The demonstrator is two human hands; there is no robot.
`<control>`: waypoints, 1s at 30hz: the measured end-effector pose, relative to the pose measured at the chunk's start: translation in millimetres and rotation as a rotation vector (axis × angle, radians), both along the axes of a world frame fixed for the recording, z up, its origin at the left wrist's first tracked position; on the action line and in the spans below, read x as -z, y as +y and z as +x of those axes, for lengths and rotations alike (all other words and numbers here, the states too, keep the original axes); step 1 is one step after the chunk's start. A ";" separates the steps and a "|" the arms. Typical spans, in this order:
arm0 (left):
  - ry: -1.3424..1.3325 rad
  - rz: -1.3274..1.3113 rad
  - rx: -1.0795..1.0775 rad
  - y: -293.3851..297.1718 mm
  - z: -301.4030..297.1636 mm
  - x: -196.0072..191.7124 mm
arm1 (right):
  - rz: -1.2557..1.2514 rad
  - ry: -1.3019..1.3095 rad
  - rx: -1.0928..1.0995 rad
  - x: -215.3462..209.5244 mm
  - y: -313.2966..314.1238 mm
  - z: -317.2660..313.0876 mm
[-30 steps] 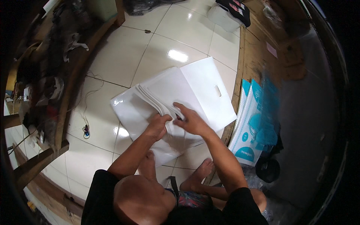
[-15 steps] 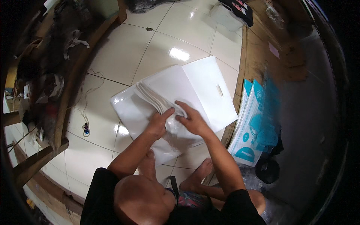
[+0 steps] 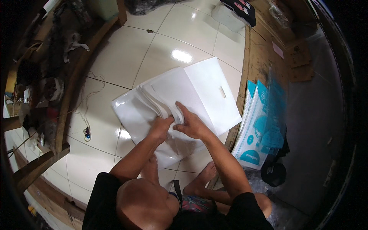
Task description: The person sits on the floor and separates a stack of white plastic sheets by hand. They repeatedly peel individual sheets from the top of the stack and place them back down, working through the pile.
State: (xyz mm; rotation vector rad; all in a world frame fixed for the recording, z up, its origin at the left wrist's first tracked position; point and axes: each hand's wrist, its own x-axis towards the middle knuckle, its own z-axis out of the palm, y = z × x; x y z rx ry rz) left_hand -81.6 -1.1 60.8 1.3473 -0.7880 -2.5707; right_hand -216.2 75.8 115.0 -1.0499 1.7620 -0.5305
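A pile of white plastic bags [image 3: 128, 109] lies on the tiled floor before me, at a slant. On its right a flat white panel with an oval handle slot [image 3: 212, 90] shows. My left hand [image 3: 160, 128] is closed on the folded-up edges of several white bag layers [image 3: 147, 100], its thumb on top. Just right of it, my right hand [image 3: 193, 126] pinches a few upper layers [image 3: 174, 109] between thumb and fingers, with a narrow gap from the rest. The gripped edges are partly hidden by my fingers.
Blue-and-white printed packages [image 3: 251, 126] lean along the wooden board [image 3: 264, 53] at right. A pale container [image 3: 229, 17] stands at the far right, a dark cloth on it. Thin cords [image 3: 87, 115] lie on the floor by the wooden frame [image 3: 82, 61] at left.
My right hand has shifted slightly down and left. The layers it pinches now stand apart from the bundle in my left hand, where before they lay closer together.
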 end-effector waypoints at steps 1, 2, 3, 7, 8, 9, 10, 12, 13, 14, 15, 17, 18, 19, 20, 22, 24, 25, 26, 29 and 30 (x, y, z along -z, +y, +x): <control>0.039 0.000 -0.009 0.7 0.7 -0.8 | -0.021 -0.014 -0.016 7.7 5.0 -0.6; 0.078 0.001 -0.018 2.2 1.3 -1.5 | -0.197 0.002 -0.021 13.4 10.9 -1.8; 0.115 0.001 -0.030 3.2 2.6 -1.7 | -0.180 0.020 0.026 14.8 13.5 -6.1; 0.225 0.056 -0.037 -1.9 10.5 14.4 | -0.161 -0.117 0.348 8.0 20.6 -35.5; 0.188 0.036 -0.055 0.7 9.7 13.5 | -0.229 -0.196 0.359 5.0 21.5 -41.3; 0.159 0.019 -0.067 3.1 6.5 11.2 | -0.253 -0.217 0.368 3.6 20.5 -41.9; 0.165 -0.019 -0.076 5.6 3.8 12.6 | -0.277 -0.239 0.376 3.4 18.5 -40.1; 0.173 -0.093 -0.095 9.6 -0.4 18.3 | -0.255 -0.046 0.231 1.6 11.9 -32.0; 0.168 -0.073 -0.059 9.6 -2.1 18.2 | -0.273 0.137 0.093 3.2 9.5 -23.6; 0.163 -0.052 -0.023 9.1 -3.6 17.4 | -0.205 0.155 0.050 4.3 7.6 -14.0; 0.147 -0.038 0.006 7.0 -1.1 16.5 | -0.141 0.161 0.001 5.0 4.1 -5.9; 0.152 -0.072 -0.027 6.9 2.2 20.1 | -0.072 0.046 0.037 1.2 -1.2 -2.4; 0.159 -0.087 -0.039 7.8 1.7 20.2 | -0.035 -0.006 0.058 -0.7 -1.8 -2.7; 0.167 -0.070 -0.060 8.7 1.5 19.9 | -0.085 0.002 0.050 3.1 1.6 -7.0; 0.176 -0.053 -0.080 9.5 0.9 19.2 | -0.135 0.012 0.043 10.2 8.6 -15.9; 0.162 -0.012 -0.107 10.0 4.2 18.9 | -0.218 -0.003 0.102 9.3 17.5 -29.7; 0.125 0.034 -0.116 8.6 9.4 18.1 | -0.123 -0.019 0.307 0.2 20.2 -48.9; 0.130 0.037 -0.118 8.6 8.8 19.3 | -0.059 -0.058 0.422 -3.4 21.4 -58.4; 0.133 0.040 -0.120 8.7 7.8 21.3 | -0.093 -0.085 0.435 -4.0 22.9 -60.4; 0.156 0.046 -0.108 7.8 3.8 10.8 | -0.228 -0.054 0.390 -4.7 19.1 -45.4; 0.174 0.049 -0.097 7.8 0.5 5.2 | -0.214 0.044 0.255 -0.1 16.9 -34.4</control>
